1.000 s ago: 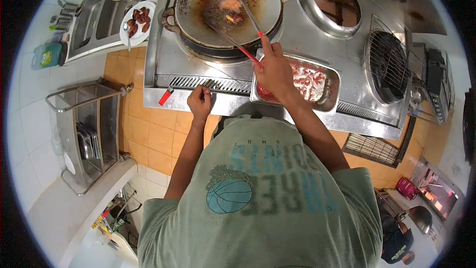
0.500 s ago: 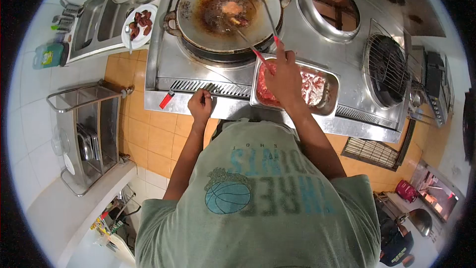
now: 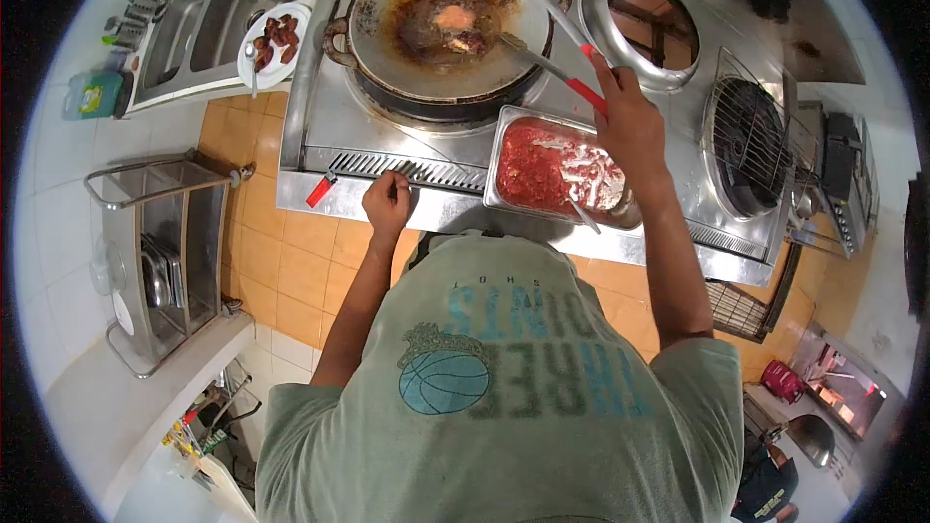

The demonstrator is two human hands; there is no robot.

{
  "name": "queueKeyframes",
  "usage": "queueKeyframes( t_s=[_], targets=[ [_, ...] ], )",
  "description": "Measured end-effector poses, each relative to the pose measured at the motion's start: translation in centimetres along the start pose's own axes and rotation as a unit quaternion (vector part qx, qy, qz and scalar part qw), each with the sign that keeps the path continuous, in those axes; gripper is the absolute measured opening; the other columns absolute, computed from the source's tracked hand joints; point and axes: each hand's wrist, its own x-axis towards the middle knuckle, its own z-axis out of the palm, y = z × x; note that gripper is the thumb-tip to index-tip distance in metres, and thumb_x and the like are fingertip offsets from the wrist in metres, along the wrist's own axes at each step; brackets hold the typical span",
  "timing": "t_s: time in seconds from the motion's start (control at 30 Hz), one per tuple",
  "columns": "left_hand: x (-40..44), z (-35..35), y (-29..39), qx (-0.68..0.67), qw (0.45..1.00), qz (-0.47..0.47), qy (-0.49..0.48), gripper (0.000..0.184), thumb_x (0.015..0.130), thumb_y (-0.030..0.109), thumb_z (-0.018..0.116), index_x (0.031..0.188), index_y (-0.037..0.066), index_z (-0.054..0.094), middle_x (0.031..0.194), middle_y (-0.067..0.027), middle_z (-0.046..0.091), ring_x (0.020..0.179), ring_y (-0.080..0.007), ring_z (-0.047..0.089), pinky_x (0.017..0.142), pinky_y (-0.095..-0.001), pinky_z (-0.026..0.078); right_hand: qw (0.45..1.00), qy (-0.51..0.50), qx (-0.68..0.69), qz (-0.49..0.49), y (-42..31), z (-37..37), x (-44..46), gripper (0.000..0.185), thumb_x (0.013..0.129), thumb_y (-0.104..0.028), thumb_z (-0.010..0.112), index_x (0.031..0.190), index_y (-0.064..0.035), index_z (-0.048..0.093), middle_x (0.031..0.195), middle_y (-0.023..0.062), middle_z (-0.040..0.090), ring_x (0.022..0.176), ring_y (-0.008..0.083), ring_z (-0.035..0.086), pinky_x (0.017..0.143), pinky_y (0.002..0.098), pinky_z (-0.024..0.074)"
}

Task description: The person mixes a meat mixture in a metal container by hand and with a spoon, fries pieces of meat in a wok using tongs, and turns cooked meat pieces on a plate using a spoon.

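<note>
My right hand (image 3: 630, 121) is closed around the red grips of metal tongs (image 3: 587, 95), whose two arms stand spread apart. One arm's tip is over the wok's right inner wall, the other nearer the oil. Inside the wide wok (image 3: 407, 82) a pale orange-brown piece of food (image 3: 453, 17) lies in dark oil. A steel tray (image 3: 494, 174) of red, wet mixture with whitish streaks sits below my right hand, a metal utensil handle (image 3: 584, 218) leaning out. My left hand (image 3: 387, 201) rests curled at the stove's front edge, right of a red lighter (image 3: 320, 190); nothing shows in it.
A white plate (image 3: 298, 19) of browned pieces with a spoon stands at the left beside the sink (image 3: 218, 39). Right of the wok is an open burner ring (image 3: 593, 10), then a wire grate (image 3: 751, 131). A metal rack (image 3: 145, 184) stands at left; another person (image 3: 770, 489) is at lower right.
My right hand has moved right, away from above the tray, uncovering the red mixture. The tongs have swung rightward and their arms are wider apart. My left hand stays nearly where it was.
</note>
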Motion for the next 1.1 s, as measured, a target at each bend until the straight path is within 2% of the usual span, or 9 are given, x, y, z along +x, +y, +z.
queueKeyframes(
  t_s=[0.13, 0.27, 0.37, 0.47, 0.57, 0.67, 0.87, 0.97, 1.1],
  targets=[
    [0.1, 0.2, 0.0, -0.003, 1.0, 0.006, 0.014, 0.015, 0.076, 0.014, 0.05, 0.069, 0.002, 0.055, 0.058, -0.0102, 0.055, 0.05, -0.0196, 0.054, 0.049, -0.0293, 0.041, 0.999, -0.009, -0.026, -0.042, -0.3, -1.1, 1.1, 0.069, 0.069, -0.004, 0.06, 0.132, -0.0183, 0.035, 0.103, 0.0111, 0.049, 0.081, 0.0319, 0.058, 0.066, 0.0416, 0.0502],
    [0.0, 0.2, -0.1, 0.009, 1.0, 0.01, 0.028, 0.014, 0.076, 0.013, 0.05, 0.07, 0.002, 0.055, 0.058, -0.0105, 0.055, 0.05, -0.0201, 0.054, 0.048, -0.0295, 0.041, 0.996, -0.003, 0.044, -0.08, -1.2, -1.9, 1.2, 0.068, 0.068, -0.003, 0.059, 0.13, -0.0208, 0.037, 0.102, 0.0115, 0.049, 0.079, 0.0319, 0.058, 0.065, 0.0409, 0.0501],
    [0.0, 0.1, 0.2, 0.019, 0.999, 0.011, 0.024, 0.015, 0.077, 0.014, 0.05, 0.07, 0.002, 0.055, 0.058, -0.0106, 0.055, 0.049, -0.0202, 0.054, 0.047, -0.0296, 0.041, 0.992, 0.009, 0.01, -0.128, -1.2, -1.2, 1.8, 0.062, 0.07, -0.001, 0.058, 0.127, -0.0155, 0.038, 0.095, 0.0096, 0.049, 0.068, 0.0288, 0.06, 0.054, 0.0389, 0.0517],
    [0.0, 0.5, -0.1, 0.01, 0.999, 0.018, 0.036, 0.012, 0.077, 0.012, 0.052, 0.069, 0.004, 0.056, 0.055, -0.0083, 0.053, 0.044, -0.0168, 0.048, 0.044, -0.0277, 0.036, 0.997, -0.02, -0.028, -0.073, -1.3, -1.2, 2.5, 0.068, 0.069, -0.002, 0.06, 0.129, -0.0216, 0.038, 0.1, 0.0081, 0.05, 0.077, 0.0306, 0.058, 0.062, 0.0412, 0.0491],
    [0.1, 0.3, 0.0, 0.008, 0.999, 0.021, 0.038, 0.011, 0.076, 0.012, 0.054, 0.069, 0.004, 0.056, 0.054, -0.0072, 0.052, 0.042, -0.0159, 0.046, 0.042, -0.0271, 0.034, 0.995, 0.01, -0.081, -0.064, -0.9, -1.6, 3.0, 0.064, 0.07, -0.001, 0.059, 0.128, -0.0215, 0.04, 0.096, 0.0066, 0.05, 0.076, 0.0287, 0.059, 0.061, 0.0403, 0.049],
    [0.1, 0.4, -0.1, 0.009, 0.998, 0.028, 0.049, 0.012, 0.077, 0.013, 0.054, 0.069, 0.004, 0.057, 0.054, -0.0072, 0.052, 0.043, -0.0173, 0.047, 0.043, -0.0279, 0.035, 0.992, 0.071, -0.062, -0.086, -0.7, -1.9, 3.0, 0.061, 0.072, 0.002, 0.056, 0.127, -0.0217, 0.042, 0.092, 0.0067, 0.051, 0.074, 0.0274, 0.059, 0.06, 0.0394, 0.049],
    [0.0, 0.4, 0.1, 0.01, 0.999, 0.005, 0.035, 0.012, 0.077, 0.014, 0.054, 0.069, 0.004, 0.057, 0.055, -0.007, 0.052, 0.045, -0.0187, 0.049, 0.044, -0.029, 0.037, 0.979, 0.109, -0.084, -0.153, 0.1, 1.0, 4.6, 0.063, 0.073, 0.005, 0.051, 0.128, -0.0261, 0.042, 0.092, 0.0046, 0.052, 0.07, 0.0242, 0.059, 0.058, 0.0345, 0.0497],
    [0.0, 0.2, 0.1, 0.013, 0.999, 0.009, 0.035, 0.012, 0.077, 0.013, 0.054, 0.07, 0.005, 0.057, 0.056, -0.0066, 0.054, 0.045, -0.0177, 0.05, 0.044, -0.0284, 0.037, 0.976, 0.074, -0.11, -0.171, -0.2, 0.6, 4.6, 0.066, 0.073, 0.005, 0.051, 0.129, -0.0287, 0.04, 0.092, 0.0032, 0.052, 0.071, 0.022, 0.058, 0.057, 0.0321, 0.0504],
    [0.0, 0.5, -0.1, 0.0, 0.999, 0.003, 0.034, 0.011, 0.077, 0.012, 0.054, 0.07, 0.005, 0.057, 0.056, -0.006, 0.055, 0.046, -0.0161, 0.05, 0.045, -0.0272, 0.037, 0.967, 0.095, -0.096, -0.214, 0.0, 1.9, 4.8, 0.067, 0.073, 0.003, 0.052, 0.13, -0.0294, 0.037, 0.093, 0.0027, 0.051, 0.075, 0.0209, 0.057, 0.059, 0.0319, 0.0517]
  ],
)
